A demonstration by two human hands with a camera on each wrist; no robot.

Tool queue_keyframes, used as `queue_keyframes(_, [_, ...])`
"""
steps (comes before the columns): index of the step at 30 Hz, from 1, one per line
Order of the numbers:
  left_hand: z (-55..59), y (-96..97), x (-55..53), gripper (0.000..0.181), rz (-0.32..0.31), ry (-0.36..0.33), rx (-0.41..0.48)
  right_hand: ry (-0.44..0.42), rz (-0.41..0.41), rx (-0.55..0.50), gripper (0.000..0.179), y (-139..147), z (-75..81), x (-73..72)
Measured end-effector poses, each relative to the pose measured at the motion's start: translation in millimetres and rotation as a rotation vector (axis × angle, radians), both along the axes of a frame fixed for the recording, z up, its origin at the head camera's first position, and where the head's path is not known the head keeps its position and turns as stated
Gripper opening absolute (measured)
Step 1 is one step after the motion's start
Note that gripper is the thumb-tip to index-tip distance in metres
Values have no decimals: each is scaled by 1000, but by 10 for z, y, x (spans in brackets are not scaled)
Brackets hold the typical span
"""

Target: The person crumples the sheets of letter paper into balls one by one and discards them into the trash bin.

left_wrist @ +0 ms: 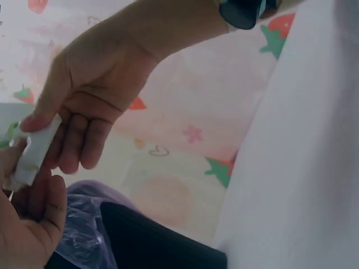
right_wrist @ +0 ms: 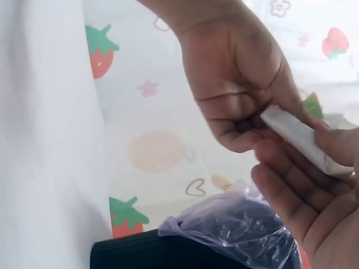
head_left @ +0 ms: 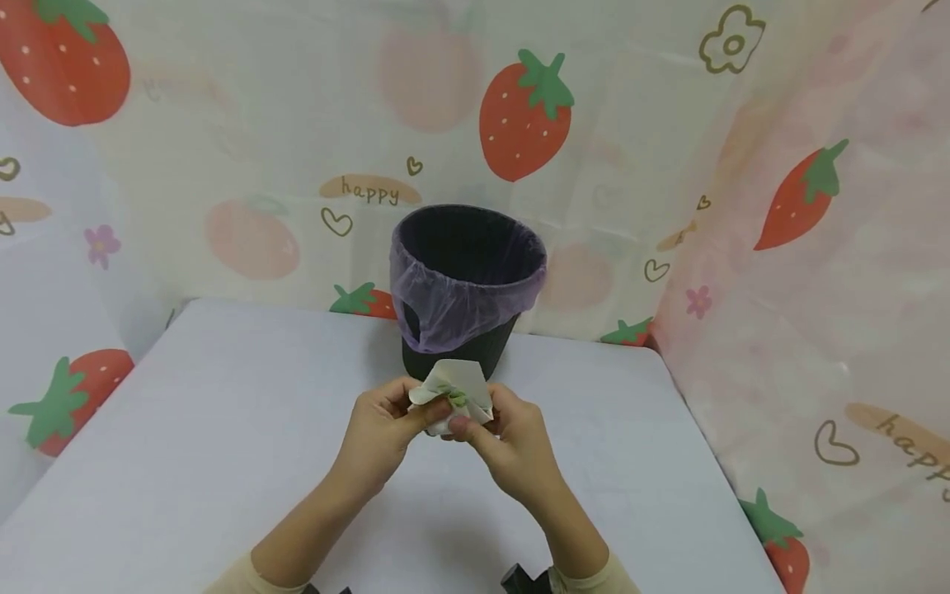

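Both hands hold a small folded white paper [head_left: 462, 381] between them, in front of the bin. At its middle shows a bit of green [head_left: 456, 398]; whether it is print or a separate thing, I cannot tell. My left hand [head_left: 374, 433] pinches the paper's left side, thumb on the near face. On the other side my right hand [head_left: 522, 441] grips it with thumb and fingers. The left wrist view shows the paper [left_wrist: 38, 147] edge-on, with the right hand's [left_wrist: 104, 75] lower fingers loosely bent. In the right wrist view the paper [right_wrist: 300, 137] looks like a thick folded strip.
A black bin [head_left: 449, 365] with a purple liner [head_left: 460, 309] folded over its rim stands at the table's back edge. The table [head_left: 245, 429] has a white cover. Strawberry-printed sheets [head_left: 631, 148] hang behind it and on both sides.
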State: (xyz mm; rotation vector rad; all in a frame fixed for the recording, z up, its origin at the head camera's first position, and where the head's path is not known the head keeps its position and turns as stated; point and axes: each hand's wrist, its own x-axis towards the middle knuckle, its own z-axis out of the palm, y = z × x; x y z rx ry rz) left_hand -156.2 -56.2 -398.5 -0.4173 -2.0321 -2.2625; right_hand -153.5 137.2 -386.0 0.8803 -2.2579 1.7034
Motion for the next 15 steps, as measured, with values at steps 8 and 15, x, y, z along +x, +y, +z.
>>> queue_keyframes(8, [35,-113,-36,83,-177,412,-227,-333,148,-268,35,117,37,-112])
queue_keyframes(15, [-25,-62,-64,78,-143,593,-213,-460,337,-322,30,132,2,-122])
